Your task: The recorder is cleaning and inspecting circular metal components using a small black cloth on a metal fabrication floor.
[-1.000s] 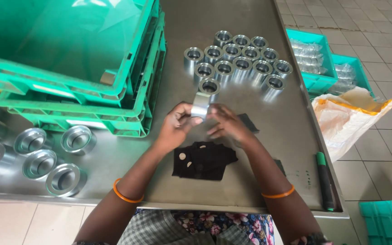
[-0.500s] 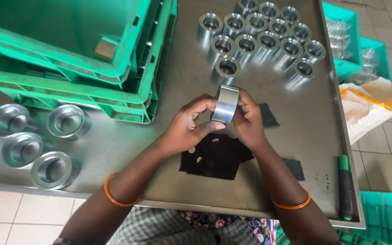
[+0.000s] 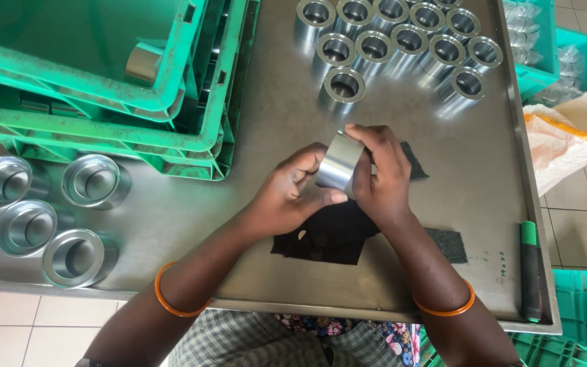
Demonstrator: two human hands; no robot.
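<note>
1. Head view, grip: left hand and right hand both closed on one shiny metal sleeve, held tilted just above the worktop.
2. Beneath the hands: black cloth; dark abrasive pad beside it.
3. Beyond: cluster of finished metal sleeves.
4. Left: stacked green crates; four flanged metal cups.
5. Right edge: green-tipped black marker.
</note>
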